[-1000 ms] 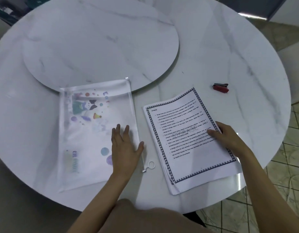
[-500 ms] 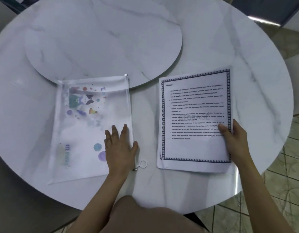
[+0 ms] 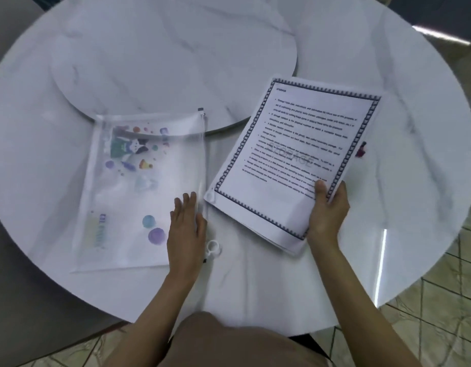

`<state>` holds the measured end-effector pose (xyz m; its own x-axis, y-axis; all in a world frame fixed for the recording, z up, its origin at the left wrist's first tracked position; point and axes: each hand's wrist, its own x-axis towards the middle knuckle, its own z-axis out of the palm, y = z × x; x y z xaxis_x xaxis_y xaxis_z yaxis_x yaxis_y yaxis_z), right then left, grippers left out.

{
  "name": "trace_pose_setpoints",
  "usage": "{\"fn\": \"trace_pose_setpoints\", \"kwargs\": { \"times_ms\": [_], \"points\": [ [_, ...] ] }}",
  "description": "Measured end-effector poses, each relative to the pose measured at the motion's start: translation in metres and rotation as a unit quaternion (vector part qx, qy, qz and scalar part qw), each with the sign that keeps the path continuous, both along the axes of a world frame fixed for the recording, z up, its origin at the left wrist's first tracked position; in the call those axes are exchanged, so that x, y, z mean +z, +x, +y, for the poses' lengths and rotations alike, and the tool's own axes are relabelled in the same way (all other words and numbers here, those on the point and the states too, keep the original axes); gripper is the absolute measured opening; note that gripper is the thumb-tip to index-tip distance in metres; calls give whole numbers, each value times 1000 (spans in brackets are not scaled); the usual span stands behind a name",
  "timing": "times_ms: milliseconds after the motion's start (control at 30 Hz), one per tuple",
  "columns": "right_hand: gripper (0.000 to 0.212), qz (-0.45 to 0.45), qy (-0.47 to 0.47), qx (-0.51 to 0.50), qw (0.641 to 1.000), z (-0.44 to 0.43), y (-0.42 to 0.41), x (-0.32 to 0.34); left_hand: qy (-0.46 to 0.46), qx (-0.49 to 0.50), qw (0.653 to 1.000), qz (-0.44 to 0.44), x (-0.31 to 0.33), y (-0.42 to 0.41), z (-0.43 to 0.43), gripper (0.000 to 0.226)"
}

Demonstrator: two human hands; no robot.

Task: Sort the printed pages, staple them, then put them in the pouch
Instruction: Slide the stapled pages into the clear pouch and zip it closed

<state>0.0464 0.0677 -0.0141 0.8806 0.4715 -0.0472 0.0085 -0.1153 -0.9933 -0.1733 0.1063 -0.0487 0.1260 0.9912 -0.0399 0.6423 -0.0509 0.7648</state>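
Both bare forearms reach forward. The left hand (image 3: 186, 229) lies flat, palm down, fingers stretched ahead and thumb out to the side. The right hand (image 3: 328, 210) is closed in a pinch, thumb on top, fingers curled beneath.

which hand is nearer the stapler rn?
Right. The right hand grips the page stack's corner, below-left of the red stapler; the left hand lies flat on the pouch, far across.

One head-worn wide-angle camera looks forward and steeply down from above onto a round marble table (image 3: 335, 49), close in, forearms entering from the bottom edge.
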Motion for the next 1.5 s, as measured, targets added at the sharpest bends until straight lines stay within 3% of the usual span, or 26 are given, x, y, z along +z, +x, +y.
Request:
{"fn": "trace_pose_setpoints", "kwargs": {
  "times_ms": [167, 767, 1167, 1500],
  "points": [
    [12, 21, 2, -1, 1000, 5, -23, -10, 17, 20, 999, -39, 2, 8, -7, 46],
    [16, 16, -11, 121, 992, 1, -27, -5, 38, -22, 999, 23, -2, 22, -15, 47],
    [13, 22, 43, -21, 999, 5, 7, 14, 64, -9, 998, 0, -5, 21, -12, 44],
    [21, 75, 71, -79, 992, -2, 12, 9, -12, 19, 996, -84, 3, 24, -14, 46]
  ]
}}
